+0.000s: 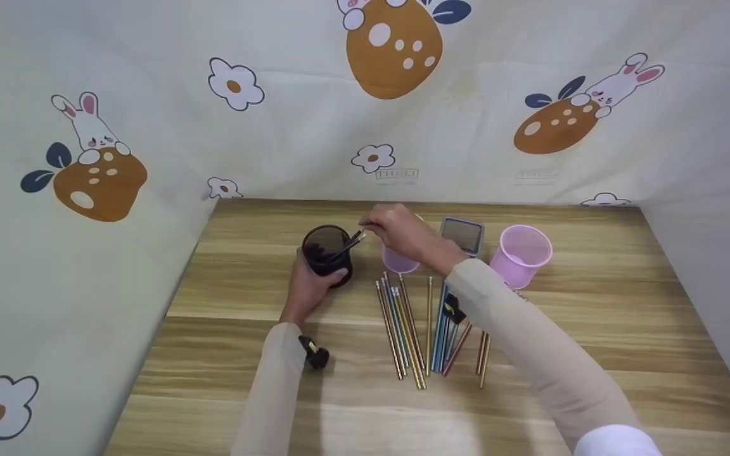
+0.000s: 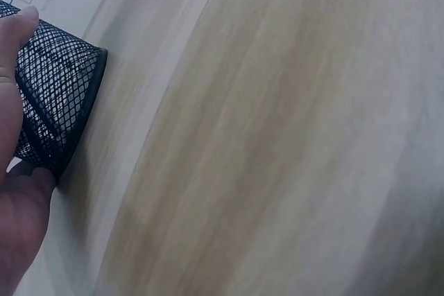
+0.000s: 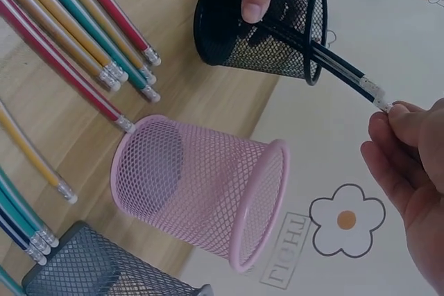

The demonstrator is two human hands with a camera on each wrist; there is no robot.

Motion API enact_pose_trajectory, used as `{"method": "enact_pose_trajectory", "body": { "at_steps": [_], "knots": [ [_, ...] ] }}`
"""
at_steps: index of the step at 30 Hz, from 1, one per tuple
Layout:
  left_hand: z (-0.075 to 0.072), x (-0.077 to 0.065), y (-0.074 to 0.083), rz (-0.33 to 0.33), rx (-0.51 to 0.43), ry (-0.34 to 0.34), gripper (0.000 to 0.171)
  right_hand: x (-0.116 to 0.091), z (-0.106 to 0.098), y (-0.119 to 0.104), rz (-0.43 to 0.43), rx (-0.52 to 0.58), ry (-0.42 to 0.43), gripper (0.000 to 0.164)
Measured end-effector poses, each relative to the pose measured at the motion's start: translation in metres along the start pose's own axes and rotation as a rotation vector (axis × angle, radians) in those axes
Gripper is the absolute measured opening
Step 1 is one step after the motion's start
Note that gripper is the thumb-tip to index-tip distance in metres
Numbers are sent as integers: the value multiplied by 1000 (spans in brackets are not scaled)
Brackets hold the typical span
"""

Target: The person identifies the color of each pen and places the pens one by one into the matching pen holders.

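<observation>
Markings: on the printed backdrop (image 1: 295, 38), I read a boxed label (image 1: 397, 174) that starts with "TH"; its middle letters are unclear to me. A second boxed label (image 1: 537, 175), to its right, is too faint to read.

Grip, left: my left hand (image 1: 307, 288) is wrapped around the wall of a black mesh cup (image 3: 277, 60), thumb on the near side.

Grip, right: my right hand (image 1: 400, 231) is narrowed to a pinch, thumb and forefinger on the white-tipped ends of two dark pencils (image 3: 340, 67).

Containers: one black mesh cup, round, at the left of the surface (image 1: 232, 285), the dark pencils leaning in it with their ends past the rim. One pink mesh cup (image 3: 208, 164), upright, beside it. One grey rectangular mesh holder (image 1: 480, 244), next along. One second pink cup (image 1: 514, 273), rightmost.

Loose stock: coloured pencils (image 1: 410, 329) in red, gold and teal, lying in front of the containers, eraser ends toward the backdrop.
</observation>
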State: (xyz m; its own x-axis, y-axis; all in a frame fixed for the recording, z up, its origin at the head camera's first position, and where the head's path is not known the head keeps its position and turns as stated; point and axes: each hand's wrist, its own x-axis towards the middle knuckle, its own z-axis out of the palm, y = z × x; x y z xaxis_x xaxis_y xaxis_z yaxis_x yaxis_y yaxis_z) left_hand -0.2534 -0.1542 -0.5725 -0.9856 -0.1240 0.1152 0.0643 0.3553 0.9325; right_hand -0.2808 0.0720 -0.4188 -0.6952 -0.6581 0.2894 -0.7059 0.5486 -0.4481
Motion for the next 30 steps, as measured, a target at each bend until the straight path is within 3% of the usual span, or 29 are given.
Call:
{"method": "enact_pose_trajectory", "body": {
  "at_steps": [6,14,22,30],
  "knots": [
    [-1,0,1,-20,-6,-10,92,-3,3,2,17,-26,-20,22],
    [1,1,-2,-5,-6,1,92,-10,-1,4,43,41,-13,25],
    [-1,-2,-3,-46,-2,-5,93,-30,-3,13,-2,-12,24,20],
    [0,0,-1,-19,-19,4,91,-50,-4,26,-65,-71,36,15]
  ]
}}
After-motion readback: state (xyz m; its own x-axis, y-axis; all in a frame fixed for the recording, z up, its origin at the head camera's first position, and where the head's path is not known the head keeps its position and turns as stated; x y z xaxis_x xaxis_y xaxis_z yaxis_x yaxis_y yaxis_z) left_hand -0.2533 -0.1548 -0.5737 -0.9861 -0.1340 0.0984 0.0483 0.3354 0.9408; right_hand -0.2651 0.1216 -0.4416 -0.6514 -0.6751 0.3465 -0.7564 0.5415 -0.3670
